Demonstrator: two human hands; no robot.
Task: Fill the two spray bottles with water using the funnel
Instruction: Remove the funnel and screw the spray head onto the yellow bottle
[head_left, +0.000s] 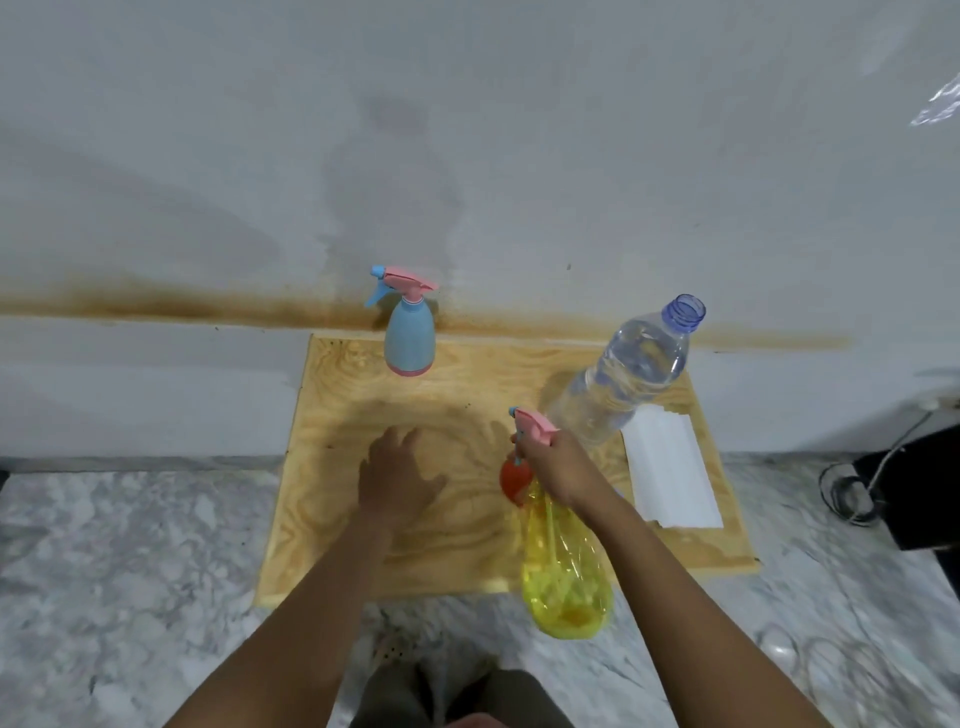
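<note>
Right hand (563, 467) grips yellow bottle (563, 571) by neck, lower right | left hand (400, 475) spread, empty, over board (363, 545) centre | orange funnel (514, 480) by right hand | blue bottle (409, 338) upper centre, sprayer on | water bottle (623, 374) upper right, uncapped, nearly full | likely neither filled yet.

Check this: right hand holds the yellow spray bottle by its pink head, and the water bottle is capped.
Not capped: the head view shows the water bottle with an open neck, no cap on. The right hand does hold the yellow spray bottle by its pink head.
</note>
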